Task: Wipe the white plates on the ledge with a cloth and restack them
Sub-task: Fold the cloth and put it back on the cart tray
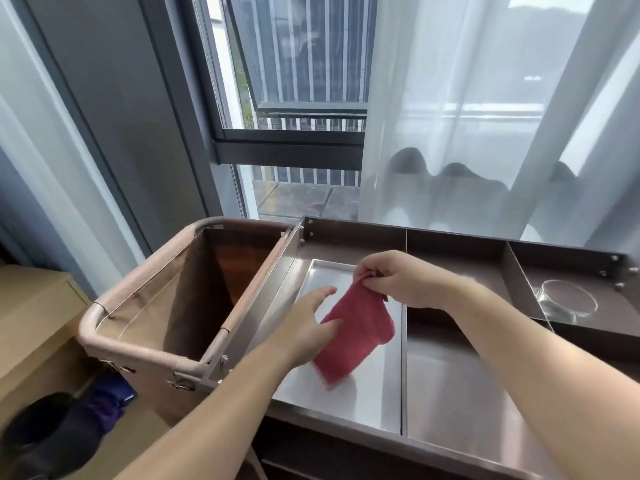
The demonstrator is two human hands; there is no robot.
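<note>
Red cloth held over the steel tray, both hands on or at it.

Right hand: fingertips pinched together on the cloth's far top corner, so the cloth hangs down and toward the near side, its lower end blurred just above the tray surface. Left hand: fingers stretched out and held apart, lower fingers touching the cloth's left edge (a grip there is not discernible). Tray sits in the left compartment of a dark cart top, with a second steel panel just to its right. Clear glass dish in the far right compartment, well apart from the hands. Tan fabric bin on a tube frame fixed to the cart's left side. Sheer curtain and window beyond.
</note>
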